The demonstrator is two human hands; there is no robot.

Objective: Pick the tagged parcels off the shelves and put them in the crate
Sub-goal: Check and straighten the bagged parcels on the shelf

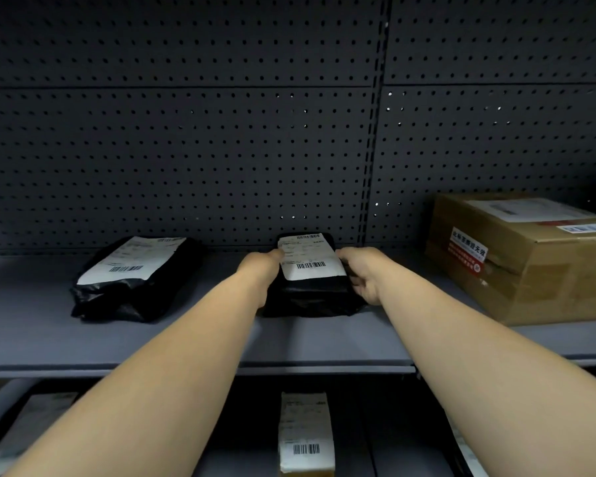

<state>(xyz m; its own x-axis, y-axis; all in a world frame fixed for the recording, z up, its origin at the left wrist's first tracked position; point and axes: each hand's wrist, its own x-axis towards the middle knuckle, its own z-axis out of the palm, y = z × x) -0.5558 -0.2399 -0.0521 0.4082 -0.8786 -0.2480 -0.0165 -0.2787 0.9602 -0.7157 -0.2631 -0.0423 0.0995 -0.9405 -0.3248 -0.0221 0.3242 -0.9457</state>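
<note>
Black plastic wraps the middle parcel (312, 284), which lies flat on the grey shelf (200, 339) with its barcode label up, probably so the tag can be read. The left hand (260, 270) and right hand (362, 273) clasp its two sides, fingers curled onto the edges, apparently to lift the soft bag evenly. Another black poly-bag parcel (131, 280) and a cardboard box (530, 256) flank it; no crate is in view.

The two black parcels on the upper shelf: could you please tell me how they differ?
The middle black parcel is held between both hands: left hand, right hand. The left black parcel lies untouched. The middle one lies straight; the left one lies angled. Both carry white barcode labels.
</note>
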